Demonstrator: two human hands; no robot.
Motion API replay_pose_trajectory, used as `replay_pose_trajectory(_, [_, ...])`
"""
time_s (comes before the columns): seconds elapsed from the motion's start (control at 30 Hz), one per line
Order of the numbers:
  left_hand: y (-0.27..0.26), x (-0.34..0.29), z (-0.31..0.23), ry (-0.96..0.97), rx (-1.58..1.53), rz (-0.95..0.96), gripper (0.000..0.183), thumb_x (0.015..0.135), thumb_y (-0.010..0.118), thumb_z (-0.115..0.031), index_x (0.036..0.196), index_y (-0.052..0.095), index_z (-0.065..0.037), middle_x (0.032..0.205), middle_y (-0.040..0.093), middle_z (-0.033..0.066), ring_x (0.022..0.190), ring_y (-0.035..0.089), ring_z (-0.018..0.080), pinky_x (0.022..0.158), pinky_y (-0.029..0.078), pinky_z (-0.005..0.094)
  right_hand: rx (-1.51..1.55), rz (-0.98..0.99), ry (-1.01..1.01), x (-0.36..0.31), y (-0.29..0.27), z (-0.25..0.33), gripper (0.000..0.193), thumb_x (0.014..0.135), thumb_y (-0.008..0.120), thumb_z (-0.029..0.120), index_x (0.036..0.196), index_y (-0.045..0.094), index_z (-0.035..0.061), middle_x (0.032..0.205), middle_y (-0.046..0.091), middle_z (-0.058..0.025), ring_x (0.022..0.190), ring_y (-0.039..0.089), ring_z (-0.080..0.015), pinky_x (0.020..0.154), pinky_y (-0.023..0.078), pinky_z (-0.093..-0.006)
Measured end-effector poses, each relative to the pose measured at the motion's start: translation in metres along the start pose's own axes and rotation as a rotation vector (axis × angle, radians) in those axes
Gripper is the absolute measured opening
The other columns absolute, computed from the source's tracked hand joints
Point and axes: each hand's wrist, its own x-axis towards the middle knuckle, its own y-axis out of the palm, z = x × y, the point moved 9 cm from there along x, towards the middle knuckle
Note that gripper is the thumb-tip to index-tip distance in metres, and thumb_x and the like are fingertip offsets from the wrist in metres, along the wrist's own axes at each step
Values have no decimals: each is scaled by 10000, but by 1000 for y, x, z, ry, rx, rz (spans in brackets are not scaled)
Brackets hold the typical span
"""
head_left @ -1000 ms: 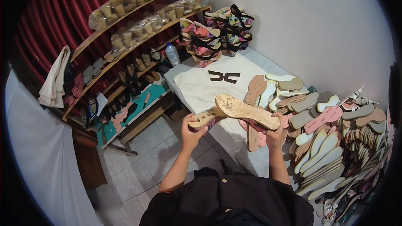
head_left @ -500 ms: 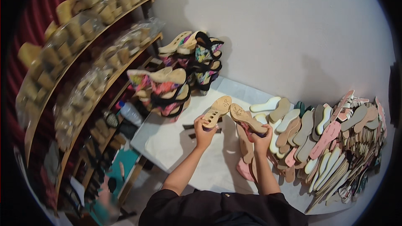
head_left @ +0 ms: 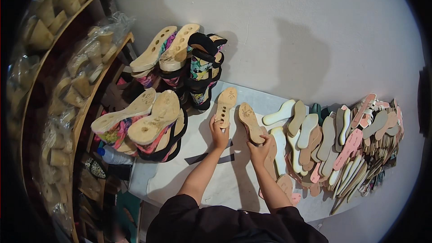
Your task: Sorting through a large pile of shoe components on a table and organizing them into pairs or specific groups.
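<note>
My left hand (head_left: 219, 133) grips the lower end of a tan wooden shoe sole (head_left: 227, 100), its row of dark holes showing and its narrow end pointing away from me. A second tan sole (head_left: 248, 118) is held by my right hand (head_left: 260, 149) around its near end. This one leans to the left and bears pen marks near the far end. The two soles are side by side with a small gap between them. Two black strips (head_left: 210, 158) lie on the white sheet (head_left: 189, 184) below my left hand.
Wedge sandals with floral sides (head_left: 153, 121) stand stacked at the table's left, more stacked sandals (head_left: 204, 67) behind. On the right are heaped insoles (head_left: 330, 137) in white, grey, tan and pink. Shelves of wooden heels (head_left: 72, 92) line the far left, near a plastic bottle (head_left: 114, 156).
The two soles have swung more upright and parted, the gap between them widening. My view has shifted, and the sandal stacks on the left look larger.
</note>
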Motion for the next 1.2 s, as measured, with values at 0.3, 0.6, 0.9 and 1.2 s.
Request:
replay_pose_trajectory(0.3, [9, 5, 4, 120, 360, -76, 464, 713, 742, -129, 1082, 464, -77, 1291, 381, 193, 1160, 386, 386, 930, 279, 520, 84, -66, -6, 8, 47, -8, 562, 643, 817, 141, 1029, 432, 3, 1111, 517, -221, 1056, 517, -284, 923, 392, -356])
replay_pose_trajectory(0.6, [-16, 2, 5, 220, 514, -225, 497, 702, 777, -261, 1113, 510, -174, 1212, 428, 118, 1045, 483, 258, 832, 274, 410, 59, 181, 59, 13, 114, 6, 619, 762, 710, 171, 1222, 350, -34, 1263, 442, -265, 1205, 435, -367, 992, 343, -362])
replay_pose_trajectory(0.9, [-8, 8, 23, 223, 488, -37, 357, 713, 759, -206, 1026, 589, -202, 1148, 451, 66, 1072, 463, 233, 858, 271, 426, -60, 297, -161, 26, 140, 11, 624, 791, 658, 142, 1279, 327, -62, 1268, 418, -253, 1195, 422, -366, 1006, 331, -380])
replay_pose_trajectory(1.2, [-16, 14, 25, 115, 491, -38, 413, 707, 754, -263, 1071, 577, -185, 1213, 459, 58, 1103, 455, 229, 875, 254, 443, 67, 526, -48, 44, 157, 10, 661, 803, 665, 146, 1314, 289, -38, 1309, 396, -251, 1259, 379, -329, 1035, 301, -356])
